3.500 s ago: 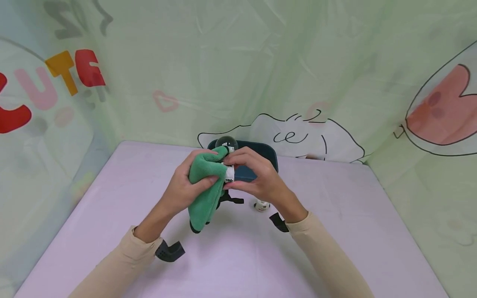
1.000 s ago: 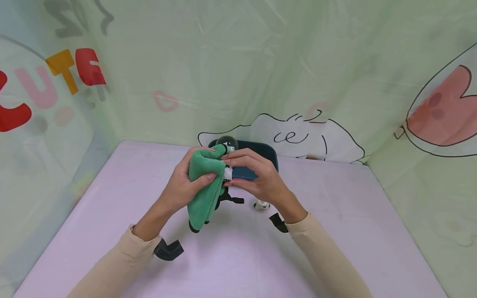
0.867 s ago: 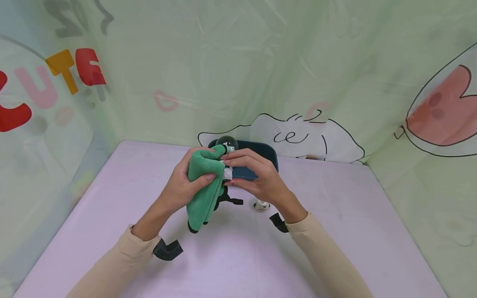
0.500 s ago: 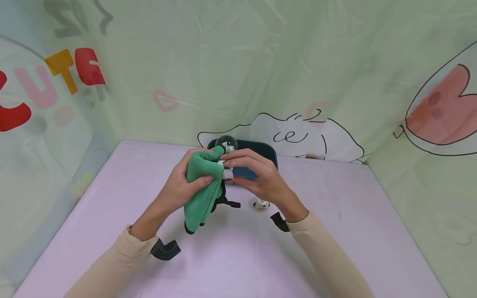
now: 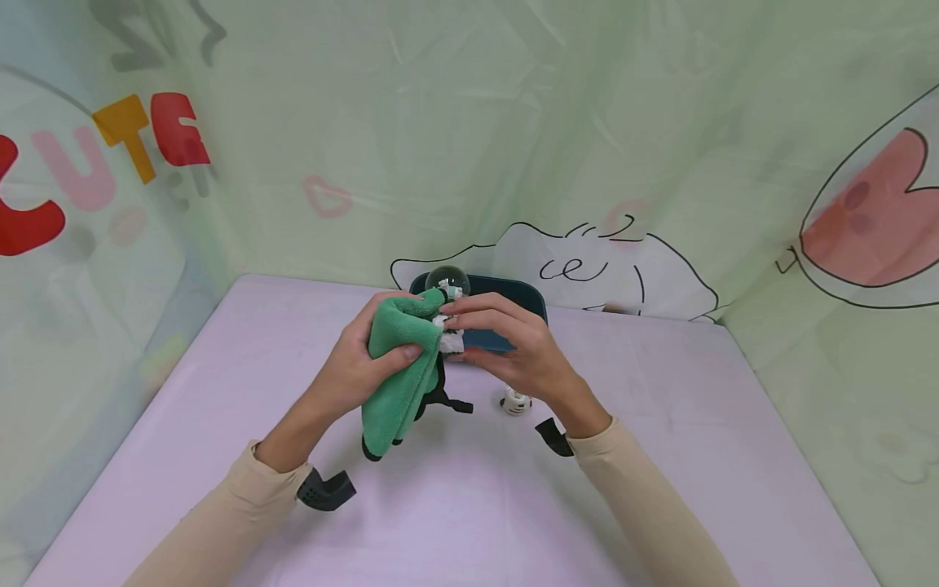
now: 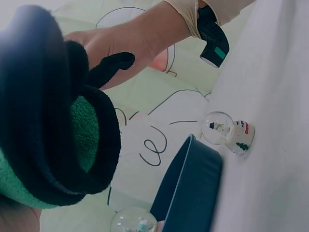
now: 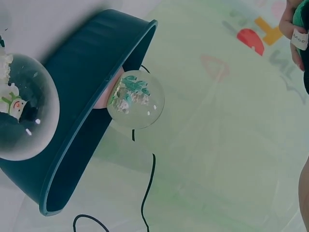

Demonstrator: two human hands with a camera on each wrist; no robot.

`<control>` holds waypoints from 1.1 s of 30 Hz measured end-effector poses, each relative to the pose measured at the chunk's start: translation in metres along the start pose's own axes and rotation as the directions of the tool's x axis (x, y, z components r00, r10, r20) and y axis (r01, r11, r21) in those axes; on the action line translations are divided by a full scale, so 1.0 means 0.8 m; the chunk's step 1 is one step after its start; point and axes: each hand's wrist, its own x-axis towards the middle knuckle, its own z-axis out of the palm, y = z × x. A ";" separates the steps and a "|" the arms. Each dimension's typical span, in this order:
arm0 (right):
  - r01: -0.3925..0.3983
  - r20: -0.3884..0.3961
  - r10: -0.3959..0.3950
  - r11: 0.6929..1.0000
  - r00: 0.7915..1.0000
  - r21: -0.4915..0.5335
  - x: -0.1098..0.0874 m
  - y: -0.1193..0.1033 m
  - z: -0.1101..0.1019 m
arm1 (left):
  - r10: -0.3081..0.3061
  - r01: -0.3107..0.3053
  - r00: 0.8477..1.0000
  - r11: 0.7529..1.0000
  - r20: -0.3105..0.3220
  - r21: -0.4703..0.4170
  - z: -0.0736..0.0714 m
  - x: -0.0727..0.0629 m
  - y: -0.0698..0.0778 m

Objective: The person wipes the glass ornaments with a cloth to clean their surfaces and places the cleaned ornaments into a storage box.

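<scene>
Cloth (image 5: pixel 402 326) hangs in front of the bin (image 5: pixel 509 288). The left hand (image 5: pixel 355 363) grips it; the right hand (image 5: pixel 528 346) pinches its tag (image 5: pixel 451 342).

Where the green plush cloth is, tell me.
In the head view, the cloth is left of centre in the left hand, before the blue plastic tub.

Seen from above, R hand (image 5: pixel 528 346) blocks upper pt. of near snow globe (image 5: pixel 516 403); green cloth (image 5: pixel 396 403) hides most fingers of L hand (image 5: pixel 355 367). White tag (image 5: pixel 451 342): print too sm. to read.
</scene>
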 end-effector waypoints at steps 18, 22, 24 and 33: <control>-0.166 -0.066 0.171 0.983 0.983 0.079 -0.008 0.001 -0.009 | 0.066 -0.065 0.997 0.998 -0.033 0.018 0.002 0.000 -0.004; -0.202 -0.062 0.208 0.975 0.976 0.090 -0.009 0.001 -0.010 | 0.088 -0.088 0.995 0.996 -0.041 0.019 0.003 0.000 -0.004; -0.205 -0.062 0.212 0.974 0.975 0.095 -0.009 0.001 -0.010 | 0.094 -0.093 0.995 0.995 -0.043 0.023 0.003 0.000 -0.005; -0.153 -0.053 0.159 0.983 0.986 0.105 -0.006 0.001 -0.005 | 0.070 -0.069 0.997 0.997 -0.034 0.023 0.004 0.002 -0.003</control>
